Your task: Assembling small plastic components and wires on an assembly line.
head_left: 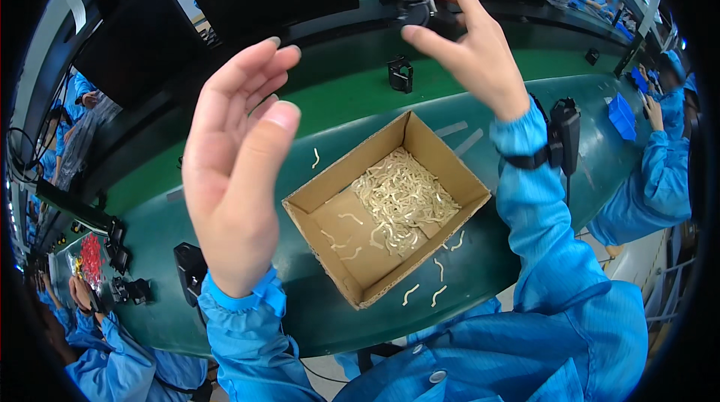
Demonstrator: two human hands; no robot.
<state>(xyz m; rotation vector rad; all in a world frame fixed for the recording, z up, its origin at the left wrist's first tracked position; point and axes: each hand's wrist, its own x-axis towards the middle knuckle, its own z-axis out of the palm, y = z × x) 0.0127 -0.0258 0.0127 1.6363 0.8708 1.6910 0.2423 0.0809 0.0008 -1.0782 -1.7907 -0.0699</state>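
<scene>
The bench [319, 327] has a dark green top with a brighter green strip [330, 94] along its far side. An open cardboard box [322, 241] sits askew on it, right of the left hand [240, 162] and nearer the body than the right hand [480, 49]. Loose pale strips [439, 296] lie along the box's near side; one lies just right of the left hand. A black part [400, 74] stands below-left of the right hand. Well right of that hand: a blue tray [622, 118]. Well left of the left hand: red pieces [91, 258] and black components [131, 291].
</scene>
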